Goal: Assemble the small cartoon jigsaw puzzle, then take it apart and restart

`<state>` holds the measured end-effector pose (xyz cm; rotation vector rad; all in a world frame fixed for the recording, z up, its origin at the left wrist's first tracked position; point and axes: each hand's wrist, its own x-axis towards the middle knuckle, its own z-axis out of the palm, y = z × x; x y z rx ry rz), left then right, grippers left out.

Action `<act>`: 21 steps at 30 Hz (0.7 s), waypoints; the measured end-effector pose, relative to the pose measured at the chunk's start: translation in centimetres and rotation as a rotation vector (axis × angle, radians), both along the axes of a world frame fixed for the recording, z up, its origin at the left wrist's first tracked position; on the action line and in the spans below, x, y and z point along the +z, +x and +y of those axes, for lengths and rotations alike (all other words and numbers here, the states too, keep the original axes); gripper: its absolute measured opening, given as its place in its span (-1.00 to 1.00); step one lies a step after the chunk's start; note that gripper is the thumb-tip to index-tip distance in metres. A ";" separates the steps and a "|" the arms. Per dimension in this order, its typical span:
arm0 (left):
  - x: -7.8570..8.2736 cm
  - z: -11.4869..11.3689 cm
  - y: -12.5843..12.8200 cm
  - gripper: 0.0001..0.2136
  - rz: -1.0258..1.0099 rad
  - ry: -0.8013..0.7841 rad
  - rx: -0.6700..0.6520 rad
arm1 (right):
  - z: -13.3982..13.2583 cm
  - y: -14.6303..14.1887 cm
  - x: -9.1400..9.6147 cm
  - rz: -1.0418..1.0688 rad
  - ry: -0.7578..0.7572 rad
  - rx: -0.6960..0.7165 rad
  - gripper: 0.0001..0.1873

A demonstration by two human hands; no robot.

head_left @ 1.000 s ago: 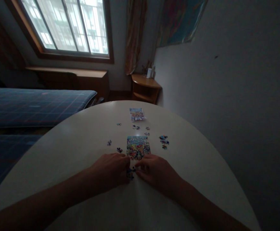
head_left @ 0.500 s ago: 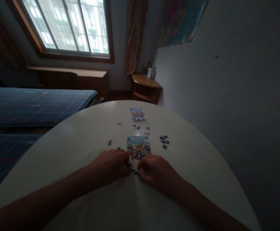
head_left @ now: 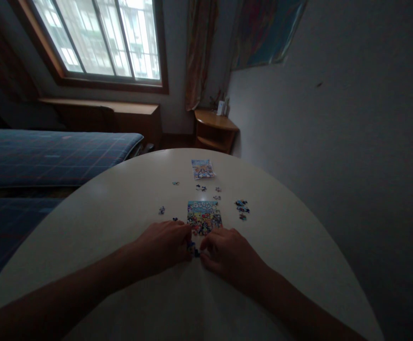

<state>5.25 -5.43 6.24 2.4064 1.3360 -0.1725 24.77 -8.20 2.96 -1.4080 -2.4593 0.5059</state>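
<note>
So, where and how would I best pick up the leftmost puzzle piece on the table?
Probably pinch opposite edges of that puzzle piece, coming from above and its left. It looks flat on the table, offering little height to grip, and the other pieces all lie farther right. The left hand is nearest.

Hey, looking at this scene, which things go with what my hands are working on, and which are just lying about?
Part of the work:
puzzle pieces between your left hand and right hand
loose pieces around the table
colourful picture
packet, probably

Just around:
mattress
desk
corner shelf
poster
</note>
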 end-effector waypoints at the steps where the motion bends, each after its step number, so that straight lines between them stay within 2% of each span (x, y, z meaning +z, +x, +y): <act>1: 0.1 0.0 0.0 -0.82 0.006 -0.005 -0.001 | 0.0 0.0 -0.1 -0.004 0.018 0.002 -0.88; 6: 0.2 0.9 -1.2 -0.81 -0.030 0.031 -0.005 | -0.1 -0.2 -0.4 0.000 0.058 0.046 -0.81; 12: 0.4 3.8 -4.2 -0.81 0.083 0.183 0.152 | -0.2 -0.1 -0.1 -0.070 0.128 0.167 -0.83; 16: 0.5 5.0 -5.6 -0.72 0.158 0.148 0.208 | -0.5 -0.1 0.4 -0.191 0.205 0.295 -0.83; 21: 0.9 5.0 -5.6 -0.68 0.179 0.101 0.227 | -1.1 -0.1 0.8 -0.295 0.277 0.396 -0.87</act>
